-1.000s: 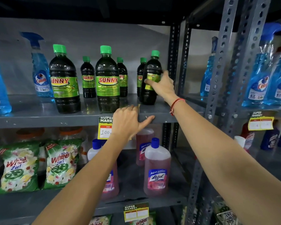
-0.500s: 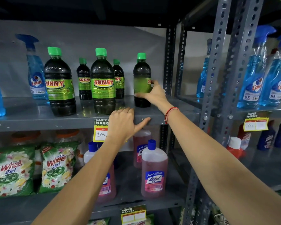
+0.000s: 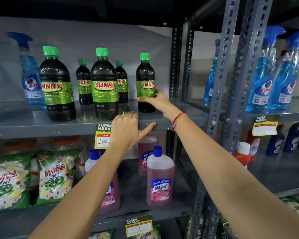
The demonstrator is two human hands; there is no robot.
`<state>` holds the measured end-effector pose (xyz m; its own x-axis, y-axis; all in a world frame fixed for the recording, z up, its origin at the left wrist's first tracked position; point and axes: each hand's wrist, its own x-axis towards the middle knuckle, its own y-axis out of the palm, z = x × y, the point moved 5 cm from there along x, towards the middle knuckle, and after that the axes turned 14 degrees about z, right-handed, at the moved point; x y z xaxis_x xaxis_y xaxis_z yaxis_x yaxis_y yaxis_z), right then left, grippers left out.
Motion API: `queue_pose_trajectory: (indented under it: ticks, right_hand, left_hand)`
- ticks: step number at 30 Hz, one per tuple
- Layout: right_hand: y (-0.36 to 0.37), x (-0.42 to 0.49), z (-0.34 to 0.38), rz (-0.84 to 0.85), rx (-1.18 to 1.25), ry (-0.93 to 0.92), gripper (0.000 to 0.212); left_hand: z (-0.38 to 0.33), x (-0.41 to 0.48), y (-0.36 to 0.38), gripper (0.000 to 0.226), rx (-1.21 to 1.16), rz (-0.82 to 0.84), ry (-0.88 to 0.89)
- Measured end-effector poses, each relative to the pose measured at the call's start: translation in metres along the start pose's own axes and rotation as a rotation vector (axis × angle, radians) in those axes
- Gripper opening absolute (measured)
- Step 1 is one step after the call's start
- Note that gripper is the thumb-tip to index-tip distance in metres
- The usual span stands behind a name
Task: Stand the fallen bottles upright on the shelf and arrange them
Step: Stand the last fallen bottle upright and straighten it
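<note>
Shelf [image 3: 41, 125]: all five dark bottles [image 3: 104, 83] stand upright. The small bottle [image 3: 145, 75] is toward the right end, near the front edge, your right hand [image 3: 160, 102] grip wrapped round it; base looks seated, I think. Yank away and it topples. Left hand [image 3: 126, 131] hooks the edge.

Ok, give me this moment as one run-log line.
right hand: grip on rightmost Sunny bottle, upright | left hand: holds shelf edge | other four Sunny bottles: upright | fallen: none seen
</note>
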<state>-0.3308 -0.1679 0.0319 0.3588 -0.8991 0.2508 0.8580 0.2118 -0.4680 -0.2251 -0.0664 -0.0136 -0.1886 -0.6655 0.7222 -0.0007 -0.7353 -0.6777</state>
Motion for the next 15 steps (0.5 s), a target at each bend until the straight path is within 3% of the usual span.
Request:
queue_pose_trajectory:
  ticks: [3, 5, 9, 15]
  right_hand:
    - [-0.0041, 0.0028, -0.0033, 0.024, 0.041, -0.004, 0.075]
    - [-0.0044, 0.001, 0.0006, -0.053, -0.086, -0.026, 0.063]
    - [0.0011, 0.0021, 0.0046, -0.193, -0.281, -0.04, 0.104]
    - [0.0, 0.0022, 0.0025, -0.176, -0.31, -0.018, 0.098]
  left_hand:
    - [0.0001, 0.0004, 0.0006, 0.068, -0.002, 0.011, -0.006]
    - [0.0003, 0.0005, 0.0007, 0.068, -0.007, 0.021, -0.008]
    - [0.0009, 0.0005, 0.0005, 0.069, -0.013, 0.029, -0.013]
    - [0.0002, 0.0002, 0.0005, 0.07, -0.026, 0.051, -0.019]
